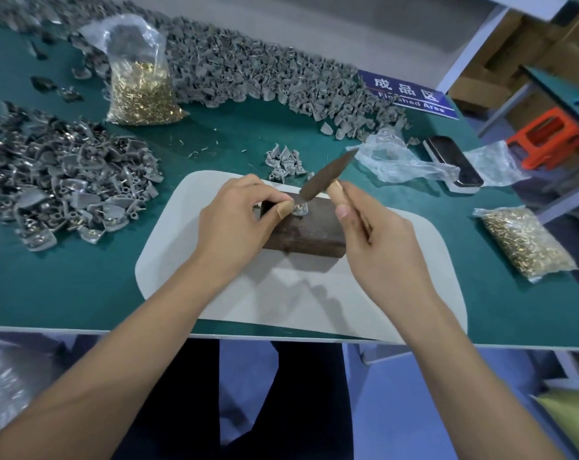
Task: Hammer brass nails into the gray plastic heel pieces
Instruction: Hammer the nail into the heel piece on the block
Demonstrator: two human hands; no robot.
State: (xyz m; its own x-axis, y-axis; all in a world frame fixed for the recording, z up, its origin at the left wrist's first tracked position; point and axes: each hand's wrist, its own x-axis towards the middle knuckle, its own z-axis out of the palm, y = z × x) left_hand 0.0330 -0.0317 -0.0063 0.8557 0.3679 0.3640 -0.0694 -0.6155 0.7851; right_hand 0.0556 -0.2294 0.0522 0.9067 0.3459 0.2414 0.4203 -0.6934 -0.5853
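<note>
A heap of gray heel pieces [65, 184] lies at the left of the green tabletop [82, 287], its edge cut off by the frame. Behind it stands a clear bag of brass nails [142, 91], open at the top. A long bank of more gray pieces [264, 78] runs along the back, partly covering a blue sign [411, 94].

On a white mat [281, 293] sits a dark block [308, 230]. The left hand [235, 220] pinches one heel piece [299, 210] against the block's top; the piece lies right at the fingertips, mostly hidden by them, and the nail itself is too small to make out. The hammer [328, 174] has its dark head just above that piece. The right hand [377, 247] has its grip curled round the wooden handle, which is largely hidden.

Further right lie crumpled plastic [397, 157], a phone [454, 164], and a second bag of nails [527, 244].
</note>
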